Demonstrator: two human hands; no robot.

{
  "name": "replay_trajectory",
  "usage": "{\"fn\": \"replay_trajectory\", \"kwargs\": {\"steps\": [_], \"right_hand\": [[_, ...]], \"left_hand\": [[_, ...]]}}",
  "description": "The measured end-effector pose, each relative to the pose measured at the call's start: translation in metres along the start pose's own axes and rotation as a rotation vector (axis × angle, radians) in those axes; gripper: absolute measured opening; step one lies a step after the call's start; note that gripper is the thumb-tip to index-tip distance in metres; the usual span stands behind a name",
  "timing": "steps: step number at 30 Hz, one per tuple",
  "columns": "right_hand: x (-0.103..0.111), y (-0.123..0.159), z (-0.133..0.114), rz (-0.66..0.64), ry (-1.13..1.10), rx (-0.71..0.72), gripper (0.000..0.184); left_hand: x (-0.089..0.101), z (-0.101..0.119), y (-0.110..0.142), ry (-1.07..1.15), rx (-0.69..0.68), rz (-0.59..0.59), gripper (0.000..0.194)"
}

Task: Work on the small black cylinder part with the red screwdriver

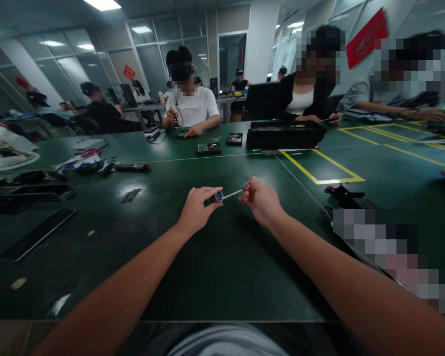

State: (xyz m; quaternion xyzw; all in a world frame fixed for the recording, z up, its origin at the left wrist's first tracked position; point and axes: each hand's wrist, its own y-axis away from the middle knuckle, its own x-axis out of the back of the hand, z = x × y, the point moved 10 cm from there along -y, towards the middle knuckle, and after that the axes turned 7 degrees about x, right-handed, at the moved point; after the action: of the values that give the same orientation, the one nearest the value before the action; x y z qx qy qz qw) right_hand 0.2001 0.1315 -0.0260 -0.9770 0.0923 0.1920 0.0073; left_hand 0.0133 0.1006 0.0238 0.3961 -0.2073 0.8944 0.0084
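Observation:
Over the middle of the green table, my left hand (pixel 198 207) is closed around a small dark cylindrical part (pixel 218 196), its round, light-rimmed end facing right. My right hand (pixel 263 200) grips a screwdriver (pixel 233 193) by its reddish handle, most of which my fingers cover. The thin metal shaft points left, and its tip meets or nearly meets the rim of the round end; I cannot tell whether it goes inside. Both hands are raised a little above the tabletop.
A dark flat panel (pixel 39 235) lies at left, near a black pen-like tool (pixel 132 167) and red-handled scissors (pixel 92 153). Beyond my hands are circuit boards (pixel 208 148), a black bin (pixel 286 134) and yellow tape (pixel 341 179). Several people work around the table.

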Motion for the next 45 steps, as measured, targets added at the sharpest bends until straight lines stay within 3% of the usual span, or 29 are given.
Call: {"fn": "replay_trajectory", "kwargs": {"steps": [3,10,17,24,31,39,45], "right_hand": [[0.004,0.0,0.003,0.041,-0.072,-0.061,0.028],[0.002,-0.001,-0.02,-0.01,0.169,0.259,0.026],[-0.009,0.01,-0.036,-0.083,0.376,0.423,0.029],[-0.013,0.018,-0.045,-0.084,0.377,0.472,0.027],[-0.016,0.03,-0.066,-0.082,0.686,0.559,0.046],[-0.034,0.03,-0.058,-0.272,0.665,0.565,0.014],[-0.029,0.034,-0.064,-0.193,0.779,0.601,0.031]], "left_hand": [[0.001,-0.003,-0.001,-0.004,0.015,0.012,0.041],[-0.001,-0.003,0.002,0.001,0.04,-0.006,0.042],[0.0,-0.006,0.0,-0.013,0.053,0.0,0.043],[-0.001,-0.005,0.0,-0.028,0.054,0.006,0.043],[0.001,-0.006,0.0,-0.03,0.074,0.017,0.043],[0.001,-0.014,-0.001,-0.033,0.094,0.015,0.04],[-0.002,-0.014,-0.001,-0.021,0.107,-0.007,0.041]]}}
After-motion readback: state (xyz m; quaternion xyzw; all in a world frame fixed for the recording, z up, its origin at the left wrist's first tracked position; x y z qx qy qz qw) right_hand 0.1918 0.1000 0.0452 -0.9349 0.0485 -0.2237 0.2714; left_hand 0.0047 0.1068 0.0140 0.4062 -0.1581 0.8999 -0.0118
